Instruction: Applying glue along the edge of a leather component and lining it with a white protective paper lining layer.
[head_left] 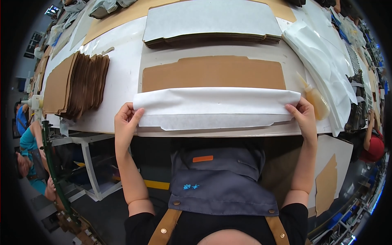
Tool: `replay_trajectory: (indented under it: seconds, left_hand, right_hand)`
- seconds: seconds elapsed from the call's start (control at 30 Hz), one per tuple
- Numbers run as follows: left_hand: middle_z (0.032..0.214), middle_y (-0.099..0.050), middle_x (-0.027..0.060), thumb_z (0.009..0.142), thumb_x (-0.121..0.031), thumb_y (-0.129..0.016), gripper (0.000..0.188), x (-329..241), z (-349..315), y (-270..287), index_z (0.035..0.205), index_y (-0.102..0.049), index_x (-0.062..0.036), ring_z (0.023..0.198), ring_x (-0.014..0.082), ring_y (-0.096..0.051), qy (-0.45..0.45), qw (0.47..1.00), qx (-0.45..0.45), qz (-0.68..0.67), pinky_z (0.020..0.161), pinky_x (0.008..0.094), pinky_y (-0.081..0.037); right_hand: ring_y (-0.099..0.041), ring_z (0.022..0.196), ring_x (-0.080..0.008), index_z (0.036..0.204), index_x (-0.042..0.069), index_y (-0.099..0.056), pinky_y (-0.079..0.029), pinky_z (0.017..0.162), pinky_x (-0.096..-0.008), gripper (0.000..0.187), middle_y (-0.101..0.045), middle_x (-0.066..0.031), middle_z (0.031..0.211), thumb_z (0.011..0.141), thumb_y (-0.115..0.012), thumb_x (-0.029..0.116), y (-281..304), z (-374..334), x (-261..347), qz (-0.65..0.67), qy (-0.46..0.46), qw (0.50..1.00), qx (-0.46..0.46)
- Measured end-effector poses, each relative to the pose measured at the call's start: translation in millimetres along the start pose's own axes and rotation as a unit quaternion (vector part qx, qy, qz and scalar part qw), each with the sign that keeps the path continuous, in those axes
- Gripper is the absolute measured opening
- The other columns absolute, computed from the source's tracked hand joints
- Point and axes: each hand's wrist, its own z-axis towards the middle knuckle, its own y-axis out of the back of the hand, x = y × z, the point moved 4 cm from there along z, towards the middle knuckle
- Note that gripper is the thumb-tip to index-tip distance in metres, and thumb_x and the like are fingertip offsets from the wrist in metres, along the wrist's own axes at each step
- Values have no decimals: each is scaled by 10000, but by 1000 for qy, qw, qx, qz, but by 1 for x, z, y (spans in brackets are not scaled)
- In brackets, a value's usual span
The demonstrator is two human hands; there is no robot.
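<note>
A long white sheet (216, 100) is stretched from side to side near the table's front edge. Its left end is pinched between the thumb and fingers of my left hand (128, 121), and its right end is pinched the same way by my right hand (304, 116). Just beyond the sheet shows a flat brown cardboard panel (214, 73), its near part covered. Along the sheet's near side runs a paler strip (216, 121) with notched ends; I cannot tell whether it is a separate piece.
A stack of white-topped panels (212, 20) lies at the back. Brown cardboard pieces (61, 83) are piled at left. On the right are a squeeze bottle (316, 102) of amber liquid and loose white sheets (326, 73). Other people work at both sides.
</note>
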Motion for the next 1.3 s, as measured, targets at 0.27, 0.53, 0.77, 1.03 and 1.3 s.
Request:
replay_trajectory:
  seconds: [0.27,0.53,0.77,1.03,1.3]
  left_hand:
    - [814,-579,-44,951,-137,-736,171,2,0,-7,982,-649,6,706,9,-459,-27,999,-13,36,628,172,-369]
    - [787,-549,-53,937,-144,-749,176,4,3,-8,953,-651,1,688,18,-419,-26,997,-33,72,615,180,-347]
    - [762,-493,-56,924,-133,-755,175,6,5,-10,925,-640,-1,667,34,-378,-21,995,-43,84,592,199,-325]
    - [780,-464,-22,886,-99,-768,193,2,4,-8,856,-606,2,678,70,-367,-75,985,-50,146,609,220,-342]
    - [782,-468,-22,880,-84,-768,189,2,1,-9,847,-602,2,675,74,-362,-76,988,-47,125,610,225,-344]
  right_hand:
    - [-609,855,-56,1108,-37,-696,-474,777,-224,221,-708,-8,957,927,-725,86,-6,0,-7,6,20,1000,-7]
    - [-593,848,-59,1119,-38,-693,-466,779,-222,224,-698,-3,948,918,-721,55,-11,2,-8,-33,60,997,-24]
    - [-572,842,-58,1112,-36,-693,-453,770,-218,219,-686,0,942,912,-727,48,-14,3,-10,-56,62,996,-39]
    - [-565,871,-67,1116,-43,-683,-451,776,-216,218,-651,2,949,909,-723,12,-15,3,-16,-80,70,993,-58]
    - [-542,854,-67,1112,-47,-675,-441,769,-217,208,-631,-3,990,911,-713,-8,-17,3,-18,-54,87,993,-59]
